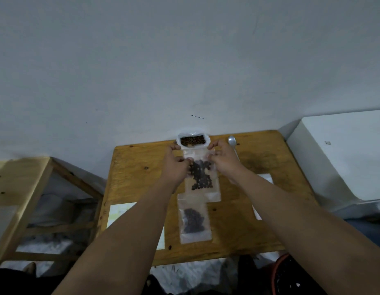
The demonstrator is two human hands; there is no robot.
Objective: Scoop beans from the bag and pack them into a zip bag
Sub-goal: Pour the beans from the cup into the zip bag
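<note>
While the left hand (176,165) and the right hand (225,160) reach out side by side over the wooden table (259,220), each grip is clamped on the top strip of a clear zip bag (213,189), with fingers and thumb pinching it at opposite corners. That bag lies flat at the table's middle with a dark patch of beans (200,176) inside. Just beyond its mouth, against the wall, stands the open bean bag (192,139), its rolled white rim framing brown beans. A metal spoon (232,141) lies right of it, just behind the right hand. Nearer the person, a second zip bag (194,222) holding beans meets the first one's bottom edge. White paper sheets (118,211) lie at either side.
</note>
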